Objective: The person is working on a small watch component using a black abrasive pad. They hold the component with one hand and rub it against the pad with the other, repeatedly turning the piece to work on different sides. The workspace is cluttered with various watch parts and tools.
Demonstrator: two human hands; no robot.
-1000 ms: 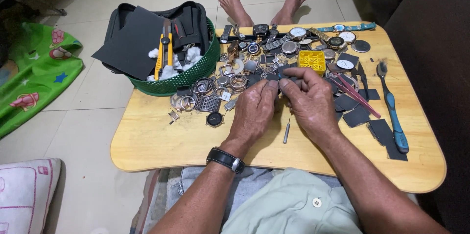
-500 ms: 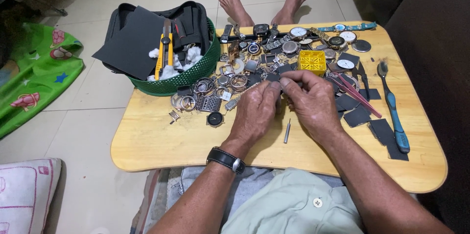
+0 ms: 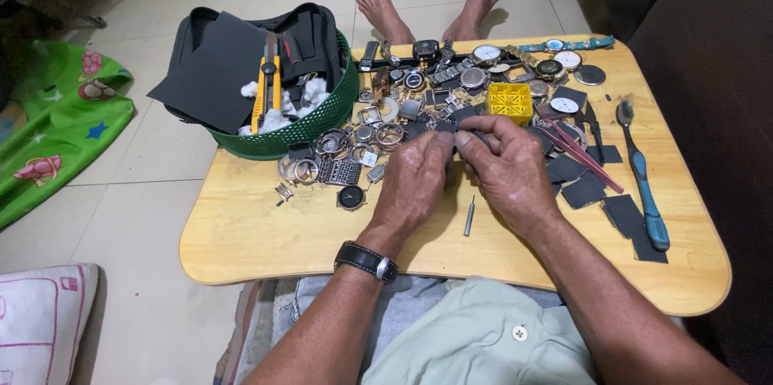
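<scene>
Small dark part [image 3: 448, 124] pinched between left hand [image 3: 415, 180] and right hand [image 3: 507, 167], mid-table. Watch pile [image 3: 451, 87] far side seemingly unsorted; small steel pin tool [image 3: 469, 217] left untouched nearby.

Near edge of the wooden table [image 3: 266, 248] is basically bare wood, so there's plenty of room to slide in from the left front. Only a small metal pin tool [image 3: 469, 217] lies there, just right of the left hand [image 3: 411, 184]. Past the hands it's jammed: a pile of watch parts [image 3: 451, 83] across the far half, green basket [image 3: 310, 123] blocking the far left, blue toothbrush [image 3: 644, 184] and dark sandpaper scraps [image 3: 584, 190] along the right.
</scene>
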